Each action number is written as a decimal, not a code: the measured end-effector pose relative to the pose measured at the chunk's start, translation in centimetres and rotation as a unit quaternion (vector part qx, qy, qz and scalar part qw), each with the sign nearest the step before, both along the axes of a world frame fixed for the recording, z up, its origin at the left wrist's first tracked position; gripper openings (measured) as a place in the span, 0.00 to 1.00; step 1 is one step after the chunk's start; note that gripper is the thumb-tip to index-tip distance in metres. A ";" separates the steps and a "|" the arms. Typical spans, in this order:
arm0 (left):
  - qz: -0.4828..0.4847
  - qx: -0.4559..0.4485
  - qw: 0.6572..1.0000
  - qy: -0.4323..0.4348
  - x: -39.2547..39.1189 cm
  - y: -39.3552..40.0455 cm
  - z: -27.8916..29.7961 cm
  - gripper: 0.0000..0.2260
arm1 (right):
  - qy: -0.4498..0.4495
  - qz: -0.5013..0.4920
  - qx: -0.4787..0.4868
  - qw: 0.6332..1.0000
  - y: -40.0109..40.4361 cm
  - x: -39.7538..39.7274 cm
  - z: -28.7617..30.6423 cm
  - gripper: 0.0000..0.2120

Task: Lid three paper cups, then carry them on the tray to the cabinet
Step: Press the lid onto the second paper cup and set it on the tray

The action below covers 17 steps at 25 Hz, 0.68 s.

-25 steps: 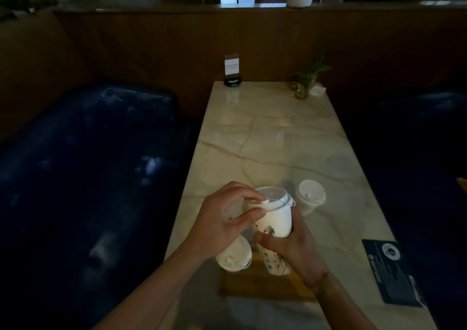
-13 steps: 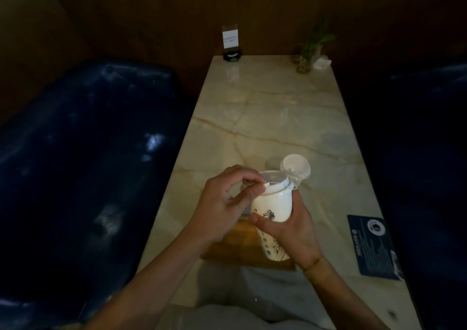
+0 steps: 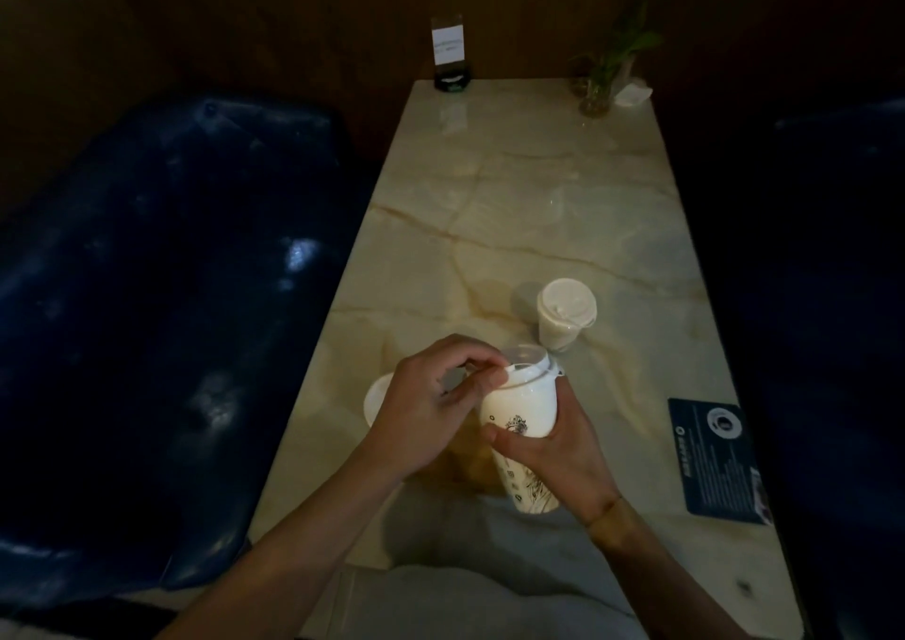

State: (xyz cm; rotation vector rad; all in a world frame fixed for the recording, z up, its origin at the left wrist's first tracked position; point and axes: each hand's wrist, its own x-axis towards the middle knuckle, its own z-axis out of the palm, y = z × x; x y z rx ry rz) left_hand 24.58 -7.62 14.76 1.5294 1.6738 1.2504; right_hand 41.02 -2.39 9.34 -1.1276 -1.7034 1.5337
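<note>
Two hands work here: my right hand (image 3: 553,448) grips the tall white printed paper cup (image 3: 521,424) above the marble bench (image 3: 529,208), my left hand (image 3: 431,409) pinches its white plastic lid (image 3: 526,363), a second lidded cup (image 3: 565,311) standing beyond.

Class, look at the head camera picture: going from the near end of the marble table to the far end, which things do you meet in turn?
Printed cup held in both hands → lidded cup standing alone on the table → small plant in a glass and card stand at the far edge.
</note>
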 end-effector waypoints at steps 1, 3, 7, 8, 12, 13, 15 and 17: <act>0.004 0.005 1.000 0.000 0.1 0.1 0.1 0.04 | 0.000 -0.001 -0.001 1.000 0.1 0.0 0.0 0.40; 0.016 0.017 1.000 -0.005 0.4 0.1 0.0 0.04 | 0.003 -0.004 0.003 1.000 0.3 0.0 -0.2 0.39; 0.028 0.000 1.000 -0.003 1.0 -0.4 -0.8 0.03 | -0.013 0.005 0.000 1.000 0.0 0.3 -1.1 0.39; 0.024 -0.007 1.000 0.002 0.9 -0.6 -1.2 0.04 | -0.025 0.015 0.003 1.000 0.0 0.4 -1.3 0.41; 0.008 -0.028 0.999 -0.029 -0.1 -1.0 -2.4 0.08 | 0.006 0.047 -0.031 0.998 0.0 0.2 -2.5 0.39; 0.008 -0.055 0.996 -0.065 -0.4 -1.0 -2.6 0.10 | 0.010 0.052 -0.043 0.998 0.0 0.2 -3.0 0.38; -0.003 -0.131 0.983 -0.132 -1.1 -0.6 -2.8 0.13 | 0.011 0.062 -0.069 0.996 0.0 0.0 -4.0 0.37; -0.026 -0.185 0.971 -0.146 -2.2 -0.1 -3.1 0.16 | 0.004 0.079 -0.087 0.993 0.2 -0.2 -5.0 0.35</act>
